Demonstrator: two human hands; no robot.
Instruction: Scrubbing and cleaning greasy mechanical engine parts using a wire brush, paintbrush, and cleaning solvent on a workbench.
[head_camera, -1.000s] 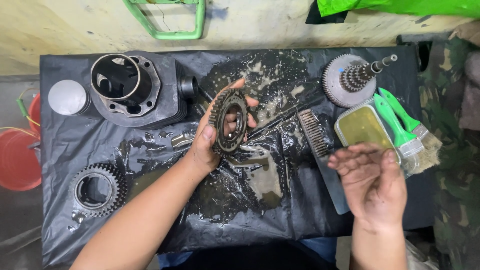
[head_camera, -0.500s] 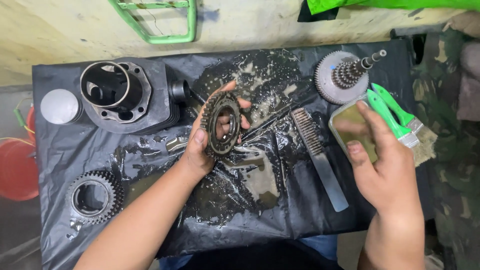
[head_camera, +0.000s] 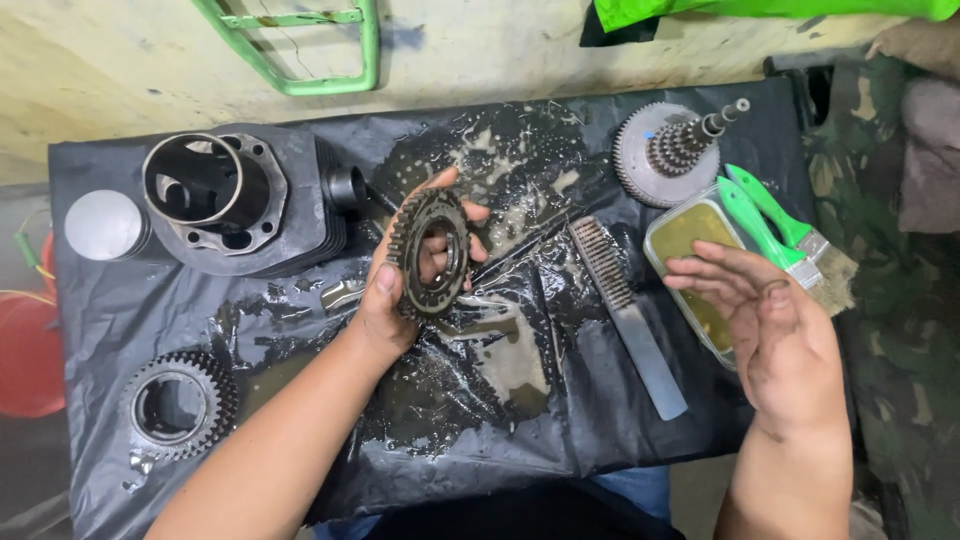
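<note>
Since a moment ago our right hand (head_camera: 775, 330) drew back, open and empty, over the tray (head_camera: 668, 232); left-hand fingers (head_camera: 385, 290) grip the oily gear (head_camera: 430, 253) mid-surface. Brushing it seems next.

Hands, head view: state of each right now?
Left hand: closed on the ring gear, held up over the black sheet.
Right hand: open, empty, over the tray of yellowish liquid.
</note>
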